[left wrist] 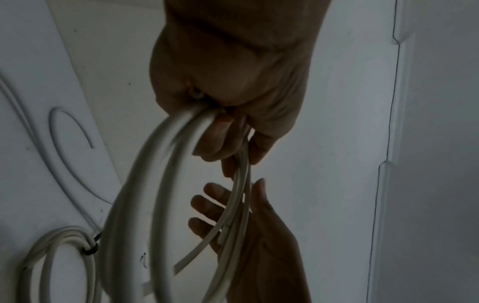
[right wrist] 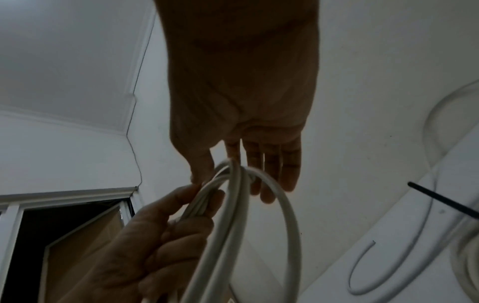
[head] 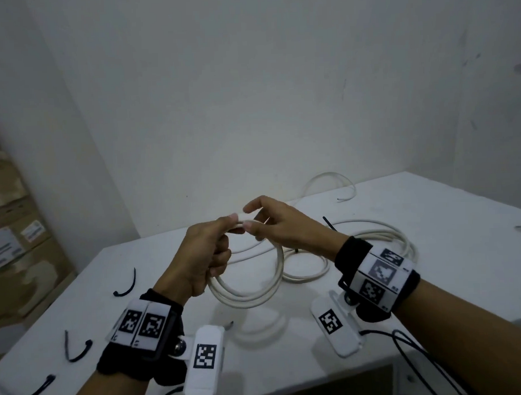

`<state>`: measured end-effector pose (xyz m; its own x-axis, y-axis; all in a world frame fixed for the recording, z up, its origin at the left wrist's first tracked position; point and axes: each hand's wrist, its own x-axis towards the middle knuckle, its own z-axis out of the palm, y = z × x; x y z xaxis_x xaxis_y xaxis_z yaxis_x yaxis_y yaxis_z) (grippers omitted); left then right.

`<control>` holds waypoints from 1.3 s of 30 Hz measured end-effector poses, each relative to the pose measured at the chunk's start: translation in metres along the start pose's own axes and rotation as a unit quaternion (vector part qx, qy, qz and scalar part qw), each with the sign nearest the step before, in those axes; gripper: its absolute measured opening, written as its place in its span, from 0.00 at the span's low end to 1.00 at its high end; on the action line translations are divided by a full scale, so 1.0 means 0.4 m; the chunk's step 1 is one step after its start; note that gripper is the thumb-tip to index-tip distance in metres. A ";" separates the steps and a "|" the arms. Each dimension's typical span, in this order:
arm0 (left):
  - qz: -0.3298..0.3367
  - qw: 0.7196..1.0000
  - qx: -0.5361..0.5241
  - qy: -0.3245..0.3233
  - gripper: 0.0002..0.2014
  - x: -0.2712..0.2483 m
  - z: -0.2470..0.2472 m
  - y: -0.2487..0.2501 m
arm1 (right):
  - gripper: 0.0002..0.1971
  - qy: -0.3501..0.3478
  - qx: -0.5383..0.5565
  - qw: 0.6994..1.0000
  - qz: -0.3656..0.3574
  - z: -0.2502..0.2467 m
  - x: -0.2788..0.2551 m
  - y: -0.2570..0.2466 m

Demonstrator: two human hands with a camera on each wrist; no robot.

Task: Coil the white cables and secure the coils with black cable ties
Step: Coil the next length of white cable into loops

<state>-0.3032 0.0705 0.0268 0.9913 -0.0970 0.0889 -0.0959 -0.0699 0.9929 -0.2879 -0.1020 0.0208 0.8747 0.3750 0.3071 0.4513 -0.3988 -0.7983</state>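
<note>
A white cable coil [head: 251, 298] of a few loops hangs above the table. My left hand [head: 225, 240] grips the coil's top in a fist, thumb laid along the strands. My right hand [head: 251, 218] meets it from the right, its fingers fairly straight and spread. The thumb touches the strands, which pass between thumb and fingers. The left wrist view shows the coil [left wrist: 160, 184] dropping from my left fist [left wrist: 233, 82], with a short free end by the right hand [left wrist: 259, 246]. A second coil [head: 381, 234] lies on the table, bound by a black cable tie [head: 329, 224].
Three loose black cable ties [head: 128, 286] [head: 77, 350] [head: 38, 388] lie on the left of the white table [head: 448, 279]. An uncoiled white cable [head: 329, 180] curls at the back by the wall. Cardboard boxes [head: 9, 235] stand to the left of the table.
</note>
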 end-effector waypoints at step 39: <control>-0.053 0.996 -0.014 0.072 0.19 -0.093 -0.292 -0.077 | 0.16 -0.082 0.191 0.978 -0.009 0.330 0.102 -0.033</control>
<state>-0.3267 0.1922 0.0020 0.9985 0.0534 -0.0071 0.0095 -0.0451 0.9989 -0.2816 0.0290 -0.0244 0.8124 0.5216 0.2606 0.3405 -0.0616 -0.9382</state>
